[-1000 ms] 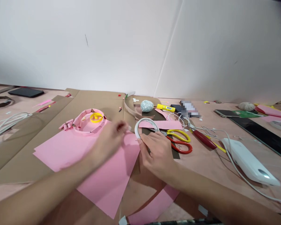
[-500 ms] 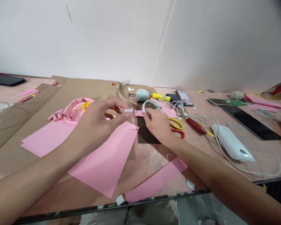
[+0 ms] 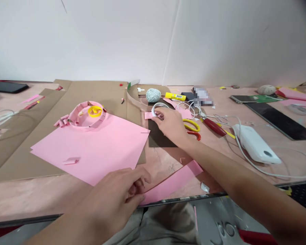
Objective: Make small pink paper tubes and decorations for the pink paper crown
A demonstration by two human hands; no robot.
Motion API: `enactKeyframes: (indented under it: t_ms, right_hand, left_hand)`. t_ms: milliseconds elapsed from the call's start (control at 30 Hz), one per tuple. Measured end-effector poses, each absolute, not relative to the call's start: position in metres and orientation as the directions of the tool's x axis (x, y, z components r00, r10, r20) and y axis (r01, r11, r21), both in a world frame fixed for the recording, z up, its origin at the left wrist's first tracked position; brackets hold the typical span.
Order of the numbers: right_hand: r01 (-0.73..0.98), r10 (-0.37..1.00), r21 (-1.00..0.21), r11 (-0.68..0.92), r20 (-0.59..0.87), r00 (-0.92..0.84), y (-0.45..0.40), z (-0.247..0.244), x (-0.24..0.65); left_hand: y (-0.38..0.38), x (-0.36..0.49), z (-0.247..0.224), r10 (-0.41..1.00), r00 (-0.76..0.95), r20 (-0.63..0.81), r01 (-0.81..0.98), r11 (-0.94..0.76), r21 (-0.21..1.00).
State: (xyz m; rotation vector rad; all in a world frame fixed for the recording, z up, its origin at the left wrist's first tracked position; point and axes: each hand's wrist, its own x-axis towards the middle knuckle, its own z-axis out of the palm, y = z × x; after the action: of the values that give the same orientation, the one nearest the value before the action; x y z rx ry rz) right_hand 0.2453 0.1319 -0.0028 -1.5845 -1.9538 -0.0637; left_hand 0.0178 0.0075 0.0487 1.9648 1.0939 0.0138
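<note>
My right hand (image 3: 172,124) grips a roll of white tape (image 3: 154,108) over a dark card (image 3: 160,139). A small pink strip (image 3: 148,115) lies beside the roll. Low at the table's front edge is my left hand (image 3: 122,194), its fingers curled and thumb near the fingertips; whatever may be between them is too small to tell. The thumb is by the end of a long pink strip (image 3: 170,185). Large pink sheets (image 3: 99,143) lie to the left, with a rolled pink piece (image 3: 71,161) on them and a pink paper ring (image 3: 85,126) behind.
Behind the roll are a speckled stone (image 3: 153,95) and a yellow glue stick (image 3: 175,96). Right of my right hand are yellow-handled scissors (image 3: 192,125), red-handled pliers (image 3: 214,127), a white device (image 3: 255,144) with cables and a black phone (image 3: 280,120). Cardboard (image 3: 91,92) covers the left side.
My left hand has moved down and toward me, away from the tape roll, and the white piece at its fingertips no longer shows. The lifted pink sheet now lies flat. My right hand stays on the roll.
</note>
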Motion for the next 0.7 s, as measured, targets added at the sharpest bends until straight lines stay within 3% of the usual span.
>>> enactKeyframes:
  t_ms: [133, 200, 233, 300, 400, 533, 700]
  right_hand:
    - [0.828, 0.806, -0.421, 0.37, 0.589, -0.061, 0.125, 0.018, 0.247]
    - [0.748, 0.82, -0.516, 0.418, 0.569, -0.065, 0.117, 0.038, 0.25]
    - [0.683, 0.864, -0.595, 0.424, 0.493, -0.107, 0.113, 0.049, 0.252]
    - [0.571, 0.93, -0.743, 0.348, 0.196, -0.312, 0.103, 0.067, 0.257]
    - [0.546, 0.817, -0.793, 0.272, -0.109, -0.566, 0.094, 0.076, 0.261]
    - [0.518, 0.741, -0.832, 0.197, -0.219, -0.634, 0.095, 0.066, 0.256]
    - [0.511, 0.766, -0.828, 0.232, -0.168, -0.62, 0.098, 0.054, 0.247]
  left_hand:
    - [0.026, 0.02, 0.062, 0.751, 0.57, -0.333, 0.675, -0.197, 0.711]
    - [0.042, 0.018, 0.069, 0.773, 0.567, -0.284, 0.653, -0.212, 0.727]
    - [0.051, 0.017, 0.074, 0.769, 0.581, -0.268, 0.641, -0.228, 0.733]
    - [0.068, 0.015, 0.082, 0.747, 0.612, -0.259, 0.64, -0.275, 0.717]
    - [0.088, 0.015, 0.091, 0.751, 0.621, -0.223, 0.678, -0.373, 0.633]
    - [0.101, 0.018, 0.09, 0.772, 0.61, -0.178, 0.716, -0.441, 0.541]
    - [0.108, 0.02, 0.081, 0.776, 0.604, -0.182, 0.718, -0.43, 0.547]
